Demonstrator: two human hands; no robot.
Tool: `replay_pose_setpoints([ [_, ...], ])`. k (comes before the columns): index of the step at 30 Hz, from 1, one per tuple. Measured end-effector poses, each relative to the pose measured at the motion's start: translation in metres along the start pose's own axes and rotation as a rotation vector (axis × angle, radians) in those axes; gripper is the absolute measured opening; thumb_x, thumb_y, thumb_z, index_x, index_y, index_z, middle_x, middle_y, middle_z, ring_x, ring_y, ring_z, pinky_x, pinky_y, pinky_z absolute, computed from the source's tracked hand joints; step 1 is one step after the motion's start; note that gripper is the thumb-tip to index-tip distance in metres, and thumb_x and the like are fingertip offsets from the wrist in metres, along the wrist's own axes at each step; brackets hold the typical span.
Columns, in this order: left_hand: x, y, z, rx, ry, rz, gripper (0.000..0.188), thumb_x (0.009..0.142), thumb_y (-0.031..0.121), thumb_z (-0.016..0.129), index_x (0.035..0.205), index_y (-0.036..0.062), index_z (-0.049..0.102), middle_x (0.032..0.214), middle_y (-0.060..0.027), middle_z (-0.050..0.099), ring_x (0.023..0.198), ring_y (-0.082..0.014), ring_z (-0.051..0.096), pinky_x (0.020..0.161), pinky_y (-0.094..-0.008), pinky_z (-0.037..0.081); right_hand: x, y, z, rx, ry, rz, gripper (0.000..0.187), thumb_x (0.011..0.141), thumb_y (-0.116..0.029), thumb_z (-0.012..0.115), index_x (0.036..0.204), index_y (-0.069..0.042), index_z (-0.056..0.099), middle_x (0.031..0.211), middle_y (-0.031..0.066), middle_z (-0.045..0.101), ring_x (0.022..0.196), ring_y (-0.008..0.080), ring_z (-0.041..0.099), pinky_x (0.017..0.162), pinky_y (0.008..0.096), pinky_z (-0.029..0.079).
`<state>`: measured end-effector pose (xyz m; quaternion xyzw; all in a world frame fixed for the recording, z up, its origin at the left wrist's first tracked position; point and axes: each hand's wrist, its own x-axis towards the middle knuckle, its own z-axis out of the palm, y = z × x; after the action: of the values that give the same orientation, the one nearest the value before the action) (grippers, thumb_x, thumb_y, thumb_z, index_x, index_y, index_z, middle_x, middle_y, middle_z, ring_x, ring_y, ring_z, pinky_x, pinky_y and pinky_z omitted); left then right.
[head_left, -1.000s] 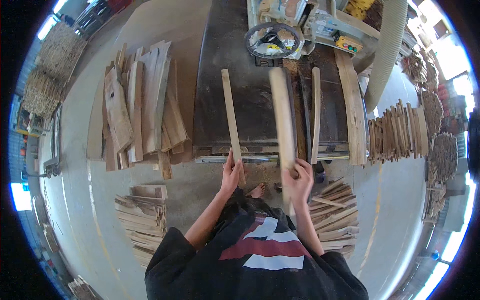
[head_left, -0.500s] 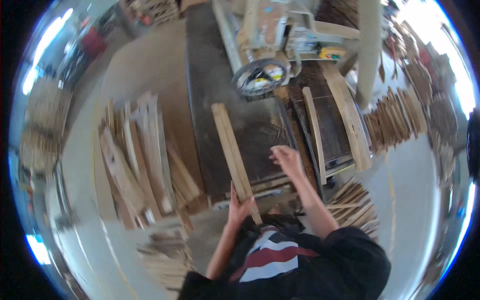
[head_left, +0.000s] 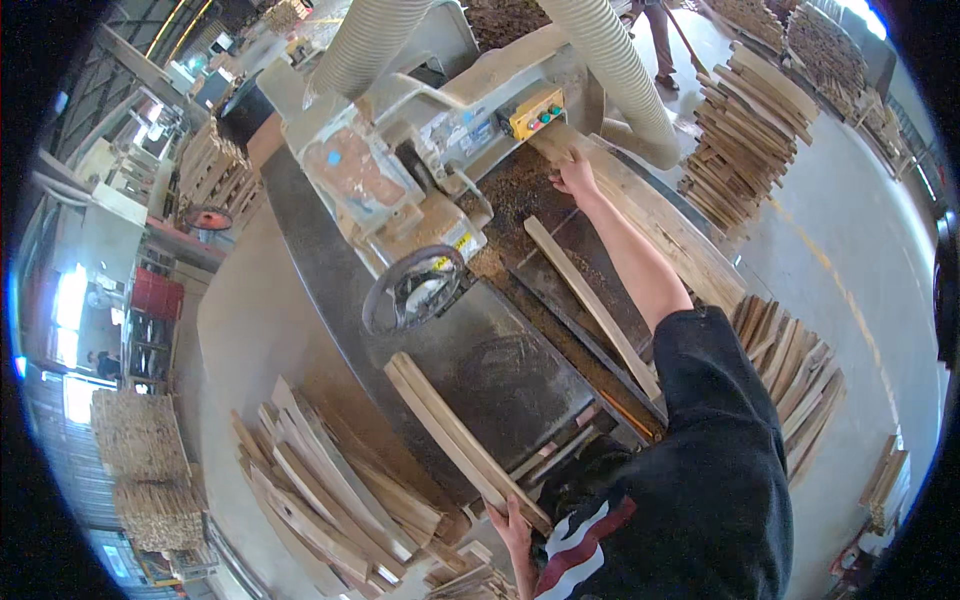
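Dark table [head_left: 500, 360]: wooden strips [head_left: 450, 430], likely stiff, best taken mid-length, are clasped endwise by left hand [head_left: 514, 525]; right hand's [head_left: 575, 178] grip unclear.

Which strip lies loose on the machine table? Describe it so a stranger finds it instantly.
Find the big machine with the black handwheel. On its dark table, to the handwheel's right, lies a pale, narrow strip. Unlike the strips in the left hand, it lies unheld, and is far slimmer than the wide plank beyond.
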<state>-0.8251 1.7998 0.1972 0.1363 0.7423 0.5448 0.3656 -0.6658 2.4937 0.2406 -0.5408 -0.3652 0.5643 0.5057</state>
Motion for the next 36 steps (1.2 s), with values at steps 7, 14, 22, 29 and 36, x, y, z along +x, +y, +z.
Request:
replay_pose_setpoints([
  [7, -0.009, 0.004, 0.005, 0.006, -0.008, -0.011, 0.066, 0.100, 0.014, 0.062, 0.154, -0.0026, 0.029, 0.142, -0.0155, 0.050, 0.124, -0.0245, 0.050, 0.106, -0.0336, 0.040, 0.055, -0.034, 0.037, 0.188, -0.029, 0.021, 0.065, 0.097, -0.008, 0.042, 0.157, -0.027, 0.027, 0.098, 0.0090, 0.066, 0.065, 0.0175, 0.066, 0.050, 0.0322, 0.053],
  [14, -0.006, 0.011, 0.009, -0.004, 0.054, -0.018, 0.068, 0.098, 0.013, 0.064, 0.154, -0.0020, 0.030, 0.144, -0.0154, 0.049, 0.125, -0.0247, 0.050, 0.108, -0.0335, 0.037, 0.082, -0.022, 0.040, 0.269, 0.051, -0.107, 0.071, 0.091, 0.001, 0.047, 0.154, -0.029, 0.030, 0.085, 0.0087, 0.064, 0.058, 0.0201, 0.062, 0.044, 0.0331, 0.046],
  [22, -0.006, 0.010, 0.010, -0.024, 0.066, -0.051, 0.068, 0.099, 0.013, 0.064, 0.155, -0.0005, 0.029, 0.142, -0.0149, 0.050, 0.121, -0.0230, 0.052, 0.104, -0.0329, 0.041, 0.100, -0.011, 0.041, 0.011, 0.182, -0.139, 0.052, 0.090, -0.008, 0.058, 0.141, -0.019, 0.055, 0.094, 0.0113, 0.070, 0.064, 0.0203, 0.068, 0.049, 0.0364, 0.054],
  [29, -0.009, 0.008, 0.007, -0.034, 0.067, -0.043, 0.066, 0.099, 0.014, 0.065, 0.154, 0.0030, 0.032, 0.132, -0.0098, 0.055, 0.111, -0.0189, 0.054, 0.093, -0.0298, 0.046, 0.030, -0.006, 0.033, 0.086, -0.003, -0.095, 0.029, 0.096, -0.013, 0.053, 0.124, -0.010, 0.059, 0.087, 0.0035, 0.067, 0.056, 0.0126, 0.060, 0.047, 0.0277, 0.046],
  [36, 0.011, -0.024, -0.008, -0.141, -0.050, 0.020, 0.065, 0.099, 0.013, 0.063, 0.154, -0.0004, 0.031, 0.137, -0.0104, 0.052, 0.115, -0.0182, 0.053, 0.096, -0.0284, 0.044, -0.256, 0.083, -0.020, -0.039, -0.053, -0.336, 0.017, 0.103, -0.010, 0.051, 0.105, 0.001, 0.064, 0.081, 0.0029, 0.064, 0.065, 0.0090, 0.058, 0.055, 0.0269, 0.045],
])
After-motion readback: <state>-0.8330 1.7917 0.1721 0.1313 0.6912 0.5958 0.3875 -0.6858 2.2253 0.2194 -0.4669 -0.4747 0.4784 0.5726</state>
